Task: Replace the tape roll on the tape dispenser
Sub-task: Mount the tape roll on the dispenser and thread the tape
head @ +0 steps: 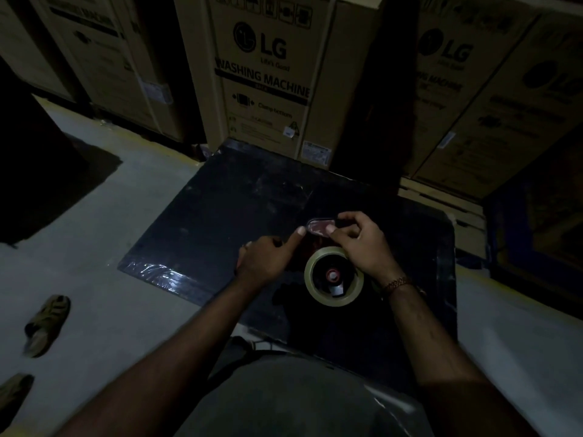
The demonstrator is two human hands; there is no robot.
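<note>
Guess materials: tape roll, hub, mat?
Tape roll: clear or pale tan plastic film, glossy; its translucent edge catches light. Hub: looks like red moulded plastic, with a greyish part below that could be metal or plastic. Mat: dark sheet under shiny wrinkled plastic wrap, seen at its near-left edge; base material unclear.

The tape roll [333,275] looks glossy, translucent plastic. It lies on a dark tabletop [227,209] wrapped in shiny film. The boxes [268,74] behind are matt cardboard.

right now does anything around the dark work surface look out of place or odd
Two worn olive-brown sandals lie loose on the grey floor at the left. The clear plastic wrap on the dark wrapped board is wrinkled and lifting at its left corner. Otherwise nothing stands out.
</note>
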